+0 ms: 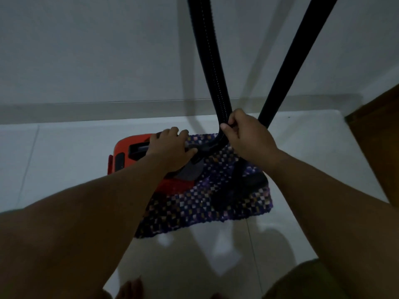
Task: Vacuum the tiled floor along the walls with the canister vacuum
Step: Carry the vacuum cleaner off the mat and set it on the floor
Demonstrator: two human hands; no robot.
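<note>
Canister vacuum (129, 156) on mat (216, 203) near far wall, left hand (172, 147) curled at hose cuff, right hand (248, 137) pinching hose (207, 61); risk: pull unseats cuff or drags mat

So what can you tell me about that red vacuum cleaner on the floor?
The vacuum cleaner is a small red-orange canister with a dark carrying handle on top and a grey front section. It sits low on the pale tiled floor near the wall, partly on a purple checked mat. A black ribbed hose runs up from its front and out of view. The left hand rests on its top by the hose joint; the right hand grips the hose.
</note>
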